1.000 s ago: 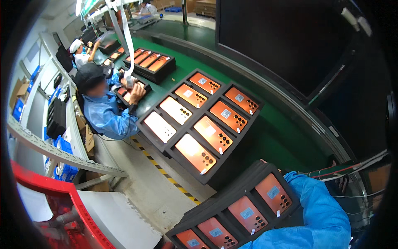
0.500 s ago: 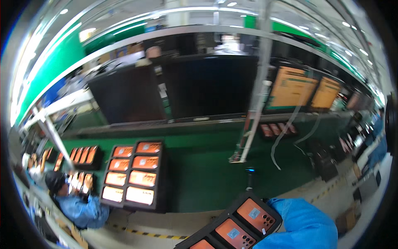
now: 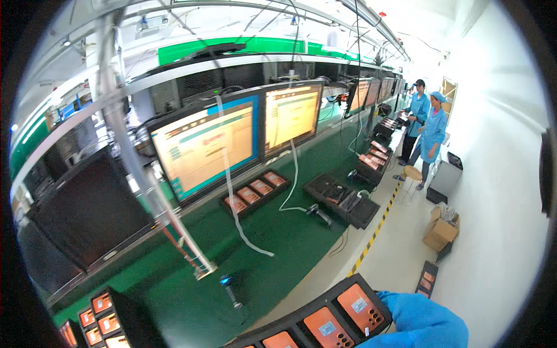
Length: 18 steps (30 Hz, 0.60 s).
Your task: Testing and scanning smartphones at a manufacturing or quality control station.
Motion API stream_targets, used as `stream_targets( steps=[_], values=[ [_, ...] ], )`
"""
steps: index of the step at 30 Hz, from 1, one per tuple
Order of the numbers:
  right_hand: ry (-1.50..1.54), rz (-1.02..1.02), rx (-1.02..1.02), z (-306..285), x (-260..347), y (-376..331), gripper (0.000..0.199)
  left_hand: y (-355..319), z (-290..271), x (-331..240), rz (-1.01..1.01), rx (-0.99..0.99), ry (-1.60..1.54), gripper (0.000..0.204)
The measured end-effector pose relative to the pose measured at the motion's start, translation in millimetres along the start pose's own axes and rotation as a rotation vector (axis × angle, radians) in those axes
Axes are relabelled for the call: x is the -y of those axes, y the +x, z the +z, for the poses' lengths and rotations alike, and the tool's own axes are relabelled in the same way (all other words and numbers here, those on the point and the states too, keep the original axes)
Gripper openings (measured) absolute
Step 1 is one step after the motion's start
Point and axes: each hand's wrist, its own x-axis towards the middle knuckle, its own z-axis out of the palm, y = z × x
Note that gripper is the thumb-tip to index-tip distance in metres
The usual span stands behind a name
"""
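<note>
Can't actually see either of the hands here — the right arm's bright blue fabric sleeve (image 3: 426, 319) curls round the right end of a long black foam-looking tray (image 3: 333, 306), but the hand itself is hidden, so I can't tell how it's gripping. Left one's out of sight too. The tray is at the bottom of the view, in front of the near edge of the flat green worktop (image 3: 301, 243), with orange, shiny-backed phones (image 3: 355, 294) lying camera-side up in its slots. A dark handheld scanner with a blue light (image 3: 232, 293) is on the worktop beyond.

My guess: the tray alone is light with a bit of give, but the phones add real weight. Their backs look slippery and scratchable, so I'd support both short ends from underneath — never pinch the thin dividers — and keep it level.
</note>
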Motion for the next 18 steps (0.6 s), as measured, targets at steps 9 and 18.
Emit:
stream_targets(
  steps=[9, 18],
  values=[
    [-0.139, -0.058, -0.108, -113, 100, 92, 0.032, 87, 92, -2, -0.099, -0.081, 0.009, 0.025],
    [-0.419, -0.152, -0.063, -97, 162, 200, 0.03, 52, 48, 25, -0.26, -0.44, -0.089, 0.025]
  ],
)
